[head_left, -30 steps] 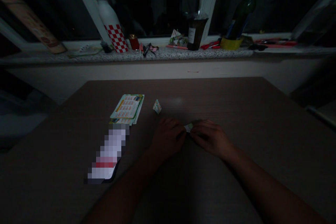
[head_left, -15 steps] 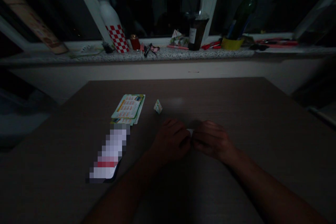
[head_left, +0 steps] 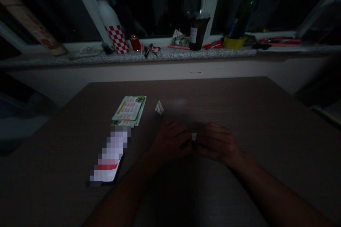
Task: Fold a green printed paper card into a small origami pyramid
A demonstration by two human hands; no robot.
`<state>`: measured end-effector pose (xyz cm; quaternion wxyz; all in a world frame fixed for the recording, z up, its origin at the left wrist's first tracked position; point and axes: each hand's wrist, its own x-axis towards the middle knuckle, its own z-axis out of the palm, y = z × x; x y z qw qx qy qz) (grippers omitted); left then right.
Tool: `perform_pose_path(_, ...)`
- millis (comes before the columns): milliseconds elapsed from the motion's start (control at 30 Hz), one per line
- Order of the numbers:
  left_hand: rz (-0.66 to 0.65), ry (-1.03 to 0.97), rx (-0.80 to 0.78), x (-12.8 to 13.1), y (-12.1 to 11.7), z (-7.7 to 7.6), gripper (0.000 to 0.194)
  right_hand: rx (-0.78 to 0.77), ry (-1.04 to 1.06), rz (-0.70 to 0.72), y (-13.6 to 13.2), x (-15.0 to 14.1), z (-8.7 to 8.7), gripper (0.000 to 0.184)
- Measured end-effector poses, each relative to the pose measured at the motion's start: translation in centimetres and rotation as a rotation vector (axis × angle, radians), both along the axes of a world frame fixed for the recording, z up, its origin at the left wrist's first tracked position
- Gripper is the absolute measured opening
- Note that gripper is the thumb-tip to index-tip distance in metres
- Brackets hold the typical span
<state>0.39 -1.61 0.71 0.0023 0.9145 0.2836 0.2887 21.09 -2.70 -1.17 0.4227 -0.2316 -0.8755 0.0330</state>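
Both hands at brown table; cluttered speckled sill beyond.

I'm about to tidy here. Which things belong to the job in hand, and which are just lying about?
Probably part of the job:
paper, between left hand and right hand
cards and folded piece, similarly coloured

Apparently lying about:
checkered bottle
green bottle
cup
red jar
phone, perhaps (use unclear)

Pale scrap mostly hidden, phone screen blurred, forearms cropped below
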Motion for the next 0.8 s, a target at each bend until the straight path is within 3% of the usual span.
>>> perform_pose_path(267,0.08,0.009,-0.029,-1.6,0.8,-0.2,0.007,0.058,0.071,0.006,-0.6,0.6,1.5,0.016)
perform_pose_path(500,0.194,-0.138,0.015,-2.9,1.5,-0.1,0.004,0.065,0.169,-0.103,-0.5,1.1,2.6,0.018)
perform_pose_path(567,0.158,-0.163,0.005,-2.2,1.0,0.1,0.004,0.032,0.149,-0.072,-0.4,0.9,2.2,0.017)
perform_pose_path(700,0.068,-0.163,-0.023,-0.7,-0.1,0.2,0.022,-0.006,0.129,-0.027,-0.4,0.3,1.5,0.015)
perform_pose_path(800,-0.019,-0.142,-0.03,-0.3,-0.3,0.0,0.013,-0.021,0.12,-0.02,-0.5,0.1,1.4,0.018)
